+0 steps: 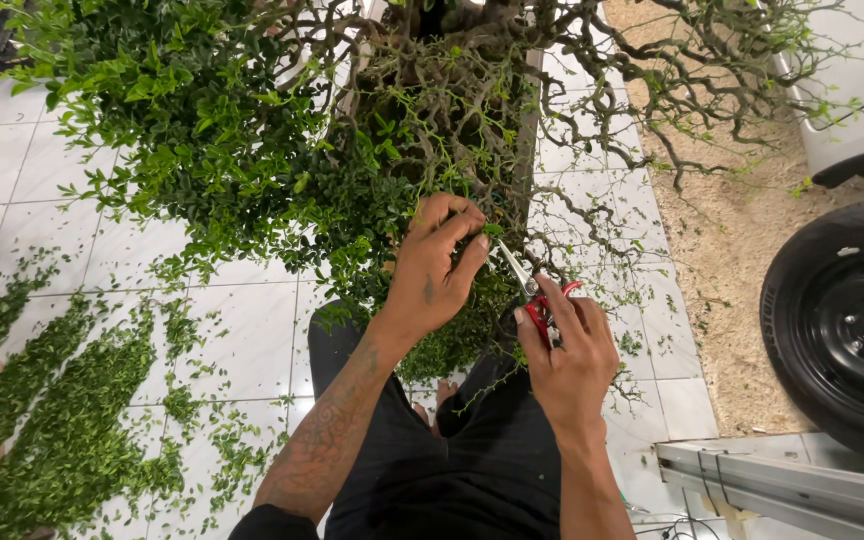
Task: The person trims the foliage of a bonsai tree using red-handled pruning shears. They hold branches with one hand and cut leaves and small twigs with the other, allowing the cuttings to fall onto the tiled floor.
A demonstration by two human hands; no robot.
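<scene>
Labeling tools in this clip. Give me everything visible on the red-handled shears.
The shears are small pruning scissors with red handles and slim, pale metal blades. The right hand grips the handles, fingers wrapped over them so most of the red is hidden. The blades angle up and left toward the foliage of the bush, tips near the twig pinched by the left hand. Whether the blades are open or closed is hard to tell. They are held in the air, above the person's lap.
</scene>
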